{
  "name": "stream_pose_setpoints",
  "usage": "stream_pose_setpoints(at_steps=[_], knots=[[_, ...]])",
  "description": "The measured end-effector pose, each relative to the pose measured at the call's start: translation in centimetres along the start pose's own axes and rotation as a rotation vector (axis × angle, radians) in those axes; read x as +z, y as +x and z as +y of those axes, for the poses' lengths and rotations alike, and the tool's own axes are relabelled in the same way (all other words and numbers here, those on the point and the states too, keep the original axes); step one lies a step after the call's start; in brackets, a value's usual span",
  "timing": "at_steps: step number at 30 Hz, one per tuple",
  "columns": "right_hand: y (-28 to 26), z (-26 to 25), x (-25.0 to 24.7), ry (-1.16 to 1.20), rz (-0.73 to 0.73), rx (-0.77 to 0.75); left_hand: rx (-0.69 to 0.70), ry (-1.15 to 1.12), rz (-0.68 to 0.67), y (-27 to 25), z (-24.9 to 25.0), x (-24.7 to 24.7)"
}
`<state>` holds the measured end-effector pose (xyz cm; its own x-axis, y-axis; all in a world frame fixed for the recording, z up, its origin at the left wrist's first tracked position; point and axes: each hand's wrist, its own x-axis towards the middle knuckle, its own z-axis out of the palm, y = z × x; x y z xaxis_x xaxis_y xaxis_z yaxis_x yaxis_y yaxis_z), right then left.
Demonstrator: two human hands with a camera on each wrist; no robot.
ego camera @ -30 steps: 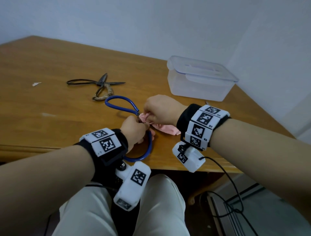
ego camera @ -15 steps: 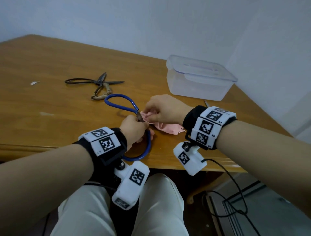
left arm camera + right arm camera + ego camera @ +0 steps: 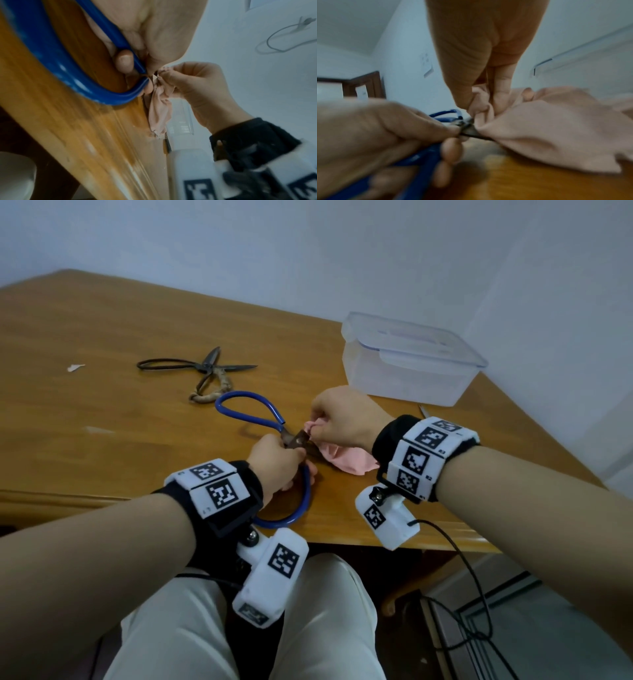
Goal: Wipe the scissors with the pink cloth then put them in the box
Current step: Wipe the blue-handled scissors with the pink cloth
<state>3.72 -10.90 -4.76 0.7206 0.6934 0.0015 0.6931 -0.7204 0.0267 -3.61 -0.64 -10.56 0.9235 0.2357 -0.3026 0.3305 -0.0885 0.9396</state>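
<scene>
Scissors (image 3: 239, 419) with blue loop handles lie at the near edge of the wooden table (image 3: 102, 337), and the left hand (image 3: 274, 463) grips them right at the pivot, fingers curled round the near loop. Right beside it at three o'clock, the right hand (image 3: 342, 419) pinches the pink cloth (image 3: 346, 458) bunched over the dark blades (only a stub of blade shows between the two hands). The rest of the cloth trails onto the table under the right wrist. Up at one o'clock sits the clear plastic box (image 3: 407, 364), lid on it. Over at eleven o'clock, a second pair of old dark scissors (image 3: 202, 368) lies spread open, well apart from the hands.
</scene>
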Motion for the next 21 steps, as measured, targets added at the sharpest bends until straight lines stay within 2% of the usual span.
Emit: stream_pose_setpoints(at_steps=[2, 5, 9, 12, 16, 18, 21], knots=[[-0.2, -0.6, -0.2, 0.07, -0.019, -0.059, 0.009, -0.007, 0.001, 0.0, -0.1, -0.1], [0.0, -1.1, -0.2, 0.004, -0.08, -0.097, -0.001, 0.002, 0.003, 0.0, -0.1, 0.0], [0.4, -1.3, 0.0, -0.065, -0.092, -0.133, -0.008, 0.008, 0.013, 0.0, 0.1, 0.0], [0.2, -0.9, -0.1, -0.148, -0.085, -0.115, -0.019, -0.008, -0.003, -0.1, 0.2, 0.0], [-0.4, -1.0, -0.2, -0.001, -0.014, -0.104, -0.005, -0.007, 0.007, 0.0, 0.1, -0.1], [-0.5, -1.1, 0.1, 0.017, -0.049, -0.084, 0.005, 0.009, 0.005, -0.1, 0.1, -0.1], [-0.5, -0.5, 0.3, -0.086, -0.11, -0.048, 0.003, 0.002, -0.008, -0.2, 0.2, 0.1]])
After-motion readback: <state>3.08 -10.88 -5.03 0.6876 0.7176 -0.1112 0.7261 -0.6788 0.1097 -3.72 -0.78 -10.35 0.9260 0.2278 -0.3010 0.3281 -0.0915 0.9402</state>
